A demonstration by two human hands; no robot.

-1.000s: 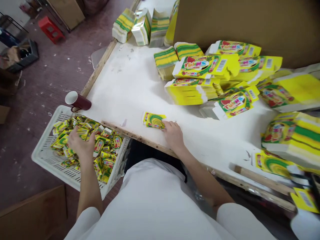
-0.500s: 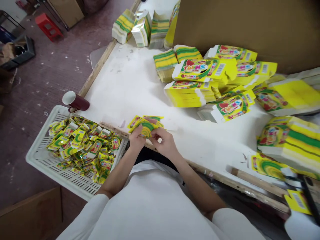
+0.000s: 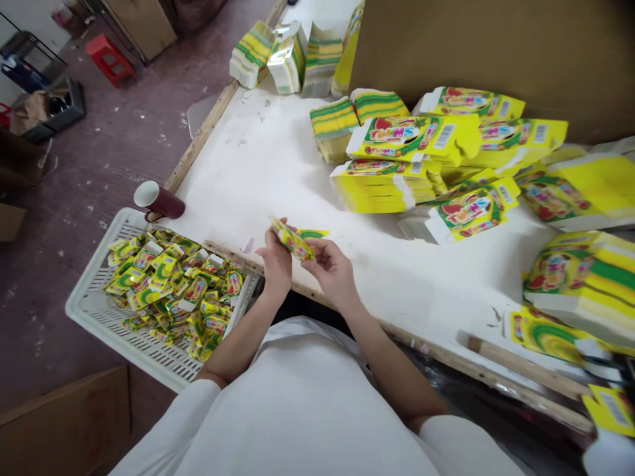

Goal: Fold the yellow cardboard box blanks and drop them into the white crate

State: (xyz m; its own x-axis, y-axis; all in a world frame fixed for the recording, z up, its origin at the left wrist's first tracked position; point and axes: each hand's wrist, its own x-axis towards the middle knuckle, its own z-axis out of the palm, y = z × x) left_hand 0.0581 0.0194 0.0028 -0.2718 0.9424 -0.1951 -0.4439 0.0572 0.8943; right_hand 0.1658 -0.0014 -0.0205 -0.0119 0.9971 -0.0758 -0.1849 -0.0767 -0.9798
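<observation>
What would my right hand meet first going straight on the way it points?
Your right hand would first meet the small yellow carton it is touching; beyond that, probably your left hand, though depth is hard to judge from this single view.

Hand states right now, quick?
Left hand: thumb spread, fingers at the yellow-green carton; whether it grips cannot be told.
Right hand: closed, pinching the carton's right end.

Yellow carton (image 3: 294, 242) in right fingers (image 3: 327, 251), left fingers (image 3: 270, 240) at its other end
</observation>
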